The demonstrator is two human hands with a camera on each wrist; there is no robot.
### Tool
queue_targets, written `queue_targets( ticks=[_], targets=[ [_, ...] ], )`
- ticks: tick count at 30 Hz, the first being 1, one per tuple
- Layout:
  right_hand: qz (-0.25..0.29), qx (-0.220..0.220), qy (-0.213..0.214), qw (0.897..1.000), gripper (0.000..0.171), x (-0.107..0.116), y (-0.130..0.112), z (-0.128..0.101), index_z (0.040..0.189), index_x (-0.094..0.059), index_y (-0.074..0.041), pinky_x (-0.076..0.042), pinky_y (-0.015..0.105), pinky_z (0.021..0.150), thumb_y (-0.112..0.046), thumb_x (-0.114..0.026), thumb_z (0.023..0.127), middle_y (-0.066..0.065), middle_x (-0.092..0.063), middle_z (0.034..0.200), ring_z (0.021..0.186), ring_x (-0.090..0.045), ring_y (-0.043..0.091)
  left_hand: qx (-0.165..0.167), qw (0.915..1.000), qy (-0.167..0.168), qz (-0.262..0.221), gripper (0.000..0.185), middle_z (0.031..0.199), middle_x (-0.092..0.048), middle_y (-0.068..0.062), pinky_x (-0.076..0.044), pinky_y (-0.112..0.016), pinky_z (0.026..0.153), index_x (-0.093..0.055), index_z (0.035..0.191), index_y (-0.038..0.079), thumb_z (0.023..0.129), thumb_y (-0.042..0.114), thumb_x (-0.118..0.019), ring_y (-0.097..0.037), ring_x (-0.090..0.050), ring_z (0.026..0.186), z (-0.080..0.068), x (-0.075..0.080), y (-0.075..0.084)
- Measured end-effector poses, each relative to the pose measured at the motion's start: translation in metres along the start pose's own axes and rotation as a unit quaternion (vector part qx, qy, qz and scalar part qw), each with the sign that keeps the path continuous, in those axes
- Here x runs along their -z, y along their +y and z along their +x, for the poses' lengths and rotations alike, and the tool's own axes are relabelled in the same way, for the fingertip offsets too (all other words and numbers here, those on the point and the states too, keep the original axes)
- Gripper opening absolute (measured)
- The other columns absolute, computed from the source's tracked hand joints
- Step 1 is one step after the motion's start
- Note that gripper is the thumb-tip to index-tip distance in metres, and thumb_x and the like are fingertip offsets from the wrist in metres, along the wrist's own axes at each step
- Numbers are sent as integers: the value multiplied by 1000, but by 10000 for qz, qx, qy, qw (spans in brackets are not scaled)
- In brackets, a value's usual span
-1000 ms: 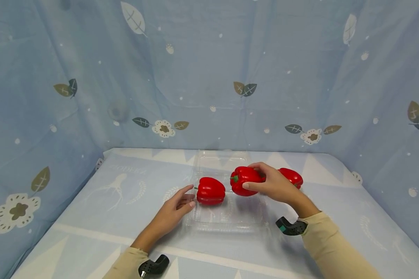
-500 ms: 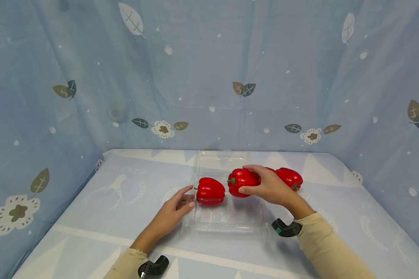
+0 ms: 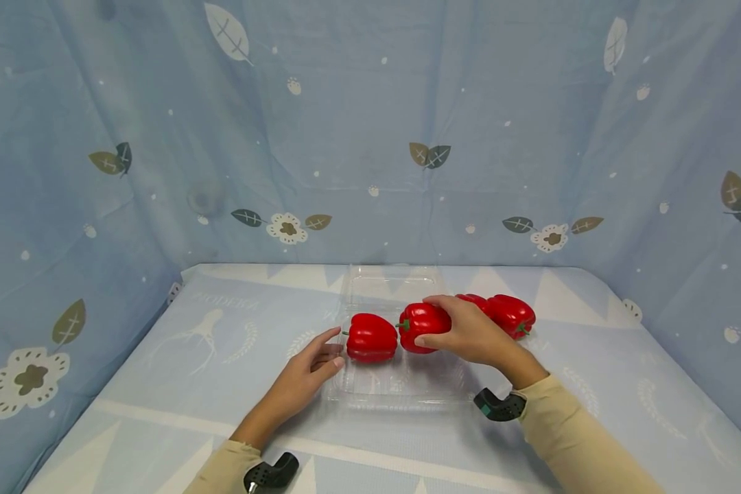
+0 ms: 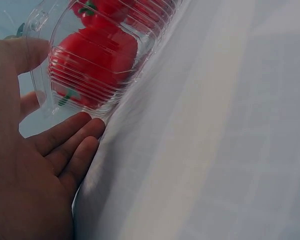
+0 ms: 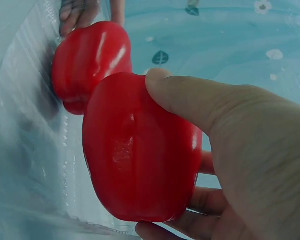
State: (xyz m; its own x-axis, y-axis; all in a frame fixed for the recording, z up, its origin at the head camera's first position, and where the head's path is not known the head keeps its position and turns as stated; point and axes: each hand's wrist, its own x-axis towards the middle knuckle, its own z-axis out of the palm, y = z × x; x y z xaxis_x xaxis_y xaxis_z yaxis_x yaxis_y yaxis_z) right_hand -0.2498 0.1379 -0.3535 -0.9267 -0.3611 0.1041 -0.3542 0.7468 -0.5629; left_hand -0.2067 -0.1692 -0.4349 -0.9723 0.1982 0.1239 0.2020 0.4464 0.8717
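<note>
Over the clear plastic tray [image 3: 401,398] on the blue-covered table [image 3: 160,384], the right hand [image 3: 469,336] grips the middle red pepper [image 3: 421,326], thumb curled along its near side and fingers wrapped over the top; the right wrist view confirms the thumb [image 5: 190,100] pressed on the pepper's flank with the other fingers curled beneath. This pepper lies on its side, long axis running left to right, green stem [image 3: 403,324] pointing toward the person's left. Directly along that axis sits the left pepper [image 3: 372,337], already lying in the tray, stem also to the left; the two are just beside each other, and whether they touch cannot be determined from the head view. The held pepper's underside is masked by the hand, so contact with the tray floor cannot be confirmed. The left hand [image 3: 311,370] rests at the tray's left edge, fingers straight and relaxed, fingertips against the ribbed clear wall [image 4: 90,95], holding nothing. It is the hand nearer to the left pepper. Two further red peppers [image 3: 512,314] lie behind the right hand, toward the right. Printed blue fabric [image 3: 370,137] encloses the table on three sides.
</note>
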Motion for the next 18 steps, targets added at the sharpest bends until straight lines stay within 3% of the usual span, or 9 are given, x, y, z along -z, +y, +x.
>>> queue_targets(
  ticks=[18],
  targets=[
    [-690, -209, -105, 9973, 77, -3, -3, 1, 133, -53, -14, -55, 40, 81, -50, -80, 71, 1, -59, 122, 106, -55, 21, -27, 10000, -35, -40, 56, 124, -60, 1, -45, -39, 99, -40, 144, 29, 93, 31, -62, -15, -58, 112, 1, 0, -2]
  ],
)
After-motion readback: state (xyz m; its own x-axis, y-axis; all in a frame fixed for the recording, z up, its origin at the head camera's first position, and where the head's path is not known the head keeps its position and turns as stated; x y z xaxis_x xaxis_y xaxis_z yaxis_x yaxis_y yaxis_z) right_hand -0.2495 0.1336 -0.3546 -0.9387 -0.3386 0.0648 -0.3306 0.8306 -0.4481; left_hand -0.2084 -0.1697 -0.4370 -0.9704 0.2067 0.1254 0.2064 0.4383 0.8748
